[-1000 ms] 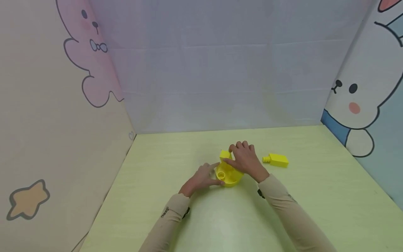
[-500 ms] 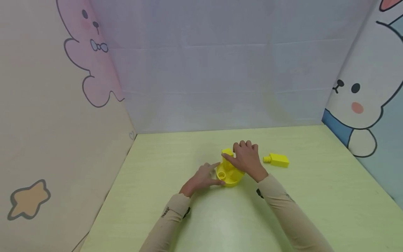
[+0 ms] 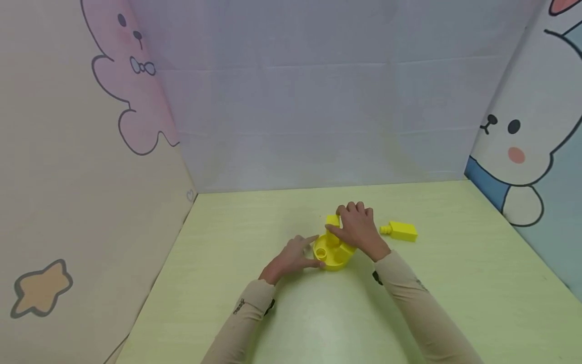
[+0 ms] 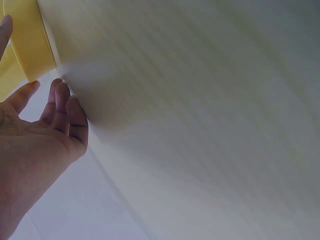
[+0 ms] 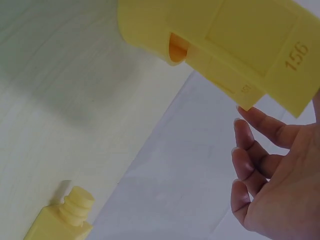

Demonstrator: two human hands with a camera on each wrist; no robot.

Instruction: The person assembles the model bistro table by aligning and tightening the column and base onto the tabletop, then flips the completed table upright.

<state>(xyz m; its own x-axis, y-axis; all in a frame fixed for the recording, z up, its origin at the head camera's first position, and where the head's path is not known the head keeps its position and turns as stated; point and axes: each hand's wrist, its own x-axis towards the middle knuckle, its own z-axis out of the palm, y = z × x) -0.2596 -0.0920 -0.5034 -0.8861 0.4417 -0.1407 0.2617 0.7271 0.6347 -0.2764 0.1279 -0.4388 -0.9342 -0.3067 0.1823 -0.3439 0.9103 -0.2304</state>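
Note:
A round yellow base (image 3: 335, 266) with a raised ring socket stands on the table. My left hand (image 3: 291, 258) holds its left side between thumb and forefinger; the other fingers lie loosely curled in the left wrist view. My right hand (image 3: 359, 227) pinches the top of an upright yellow block (image 3: 333, 221) set in the base; its lower end is hidden. Nearer to me a second yellow block (image 3: 345, 252) leans out over the base's right side. The right wrist view shows a block marked 156 (image 5: 250, 40) in front of another, whose end my fingertip touches.
A loose yellow block (image 3: 402, 231) with a threaded neck lies right of my right hand. The pale yellow-green table (image 3: 218, 227) meets a pale curtain (image 3: 291, 101) behind and printed panels at both sides.
With my right hand on it, the pinched block has shifted right and turned more upright. My left hand stays at the base, which has barely moved.

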